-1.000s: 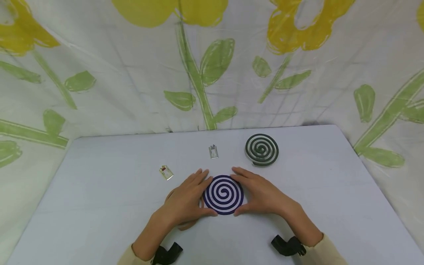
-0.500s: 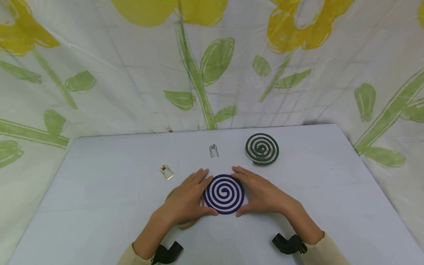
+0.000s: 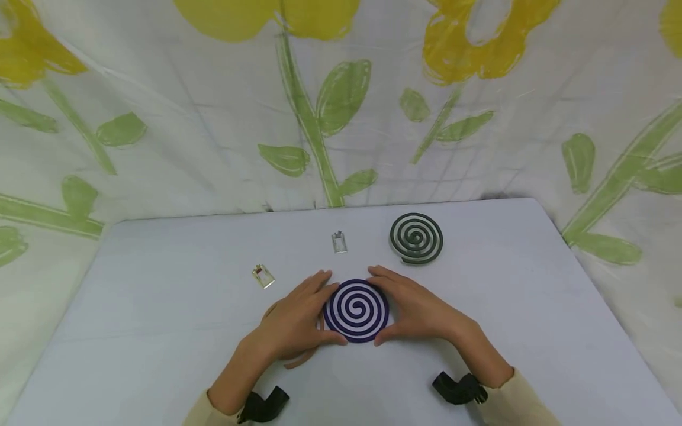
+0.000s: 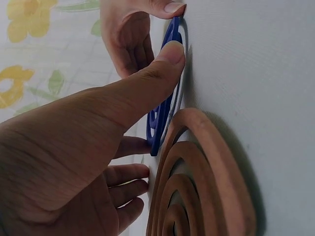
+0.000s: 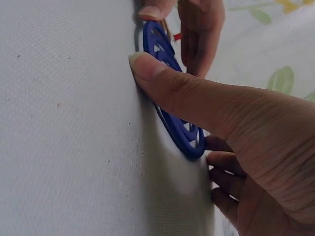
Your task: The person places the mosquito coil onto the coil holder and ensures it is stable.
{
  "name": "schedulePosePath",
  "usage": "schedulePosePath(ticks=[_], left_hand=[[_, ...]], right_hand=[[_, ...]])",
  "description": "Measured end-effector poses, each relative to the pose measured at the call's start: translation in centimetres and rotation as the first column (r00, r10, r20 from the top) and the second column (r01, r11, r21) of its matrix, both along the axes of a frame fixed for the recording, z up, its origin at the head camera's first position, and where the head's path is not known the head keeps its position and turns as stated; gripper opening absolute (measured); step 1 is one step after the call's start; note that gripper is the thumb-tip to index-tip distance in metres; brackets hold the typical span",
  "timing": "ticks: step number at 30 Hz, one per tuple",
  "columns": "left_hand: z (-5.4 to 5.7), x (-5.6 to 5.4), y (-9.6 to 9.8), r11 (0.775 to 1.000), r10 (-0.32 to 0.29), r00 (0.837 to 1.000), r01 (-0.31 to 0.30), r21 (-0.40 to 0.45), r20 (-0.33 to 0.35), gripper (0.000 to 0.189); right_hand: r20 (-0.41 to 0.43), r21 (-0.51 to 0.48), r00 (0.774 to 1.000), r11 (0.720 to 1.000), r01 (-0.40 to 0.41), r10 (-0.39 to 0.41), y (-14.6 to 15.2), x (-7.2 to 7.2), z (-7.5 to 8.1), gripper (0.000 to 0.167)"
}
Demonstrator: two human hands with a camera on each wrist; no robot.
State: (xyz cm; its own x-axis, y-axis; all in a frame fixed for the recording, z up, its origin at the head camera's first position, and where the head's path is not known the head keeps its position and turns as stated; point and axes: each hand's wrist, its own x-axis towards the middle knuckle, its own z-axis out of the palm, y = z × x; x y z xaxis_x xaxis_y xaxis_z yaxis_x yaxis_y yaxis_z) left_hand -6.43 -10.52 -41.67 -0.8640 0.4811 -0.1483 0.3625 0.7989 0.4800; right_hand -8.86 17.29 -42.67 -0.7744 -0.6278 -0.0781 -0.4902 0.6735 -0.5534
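I hold the blue coil [image 3: 357,307] with both hands. It is a flat, round swirl, low in the middle of the head view. My left hand [image 3: 295,319] pinches its left edge, and my right hand [image 3: 415,305] pinches its right edge — thumbs on the near side, pointing fingers on the far side. I can't tell if the coil touches the white table [image 3: 160,331] or sits a bit above it.

A brown coil [image 4: 224,172] lies right beside it, at the lower right of the left wrist view. In the head view my left hand hides most of it.

A dark green coil [image 3: 416,238] lies right of the middle, past my right hand. A little silver stand [image 3: 338,242] is near the middle, and a little gold one [image 3: 263,276] is further left — both past my left hand.
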Motion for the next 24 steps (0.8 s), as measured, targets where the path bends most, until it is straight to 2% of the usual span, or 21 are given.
schedulePosePath(ticks=[9,14,20,24], left_hand=[[-0.03,0.2,-0.34,1.0,0.004,1.0,-0.004,0.02,-0.006,0.096],[-0.02,0.23,-0.28,1.0,-0.001,1.0,0.002,0.023,-0.029,0.096],[0.06,0.07,-0.43,0.999,-0.003,0.999,0.004,0.042,-0.039,0.098],[0.15,0.0,-0.71,0.998,-0.008,0.999,0.011,0.063,-0.042,0.098]], right_hand=[[0.027,0.008,1.0,1.0,0.0,0.0,-0.44,-0.29,0.07,0.112],[0.011,0.004,1.0,1.0,0.003,-0.003,-0.26,-0.34,0.1,0.116],[-0.018,-0.039,1.0,0.999,-0.007,0.006,-0.21,-0.45,-0.01,0.115],[-0.009,-0.071,1.0,0.997,0.0,-0.001,-0.39,-0.38,-0.26,0.113]])
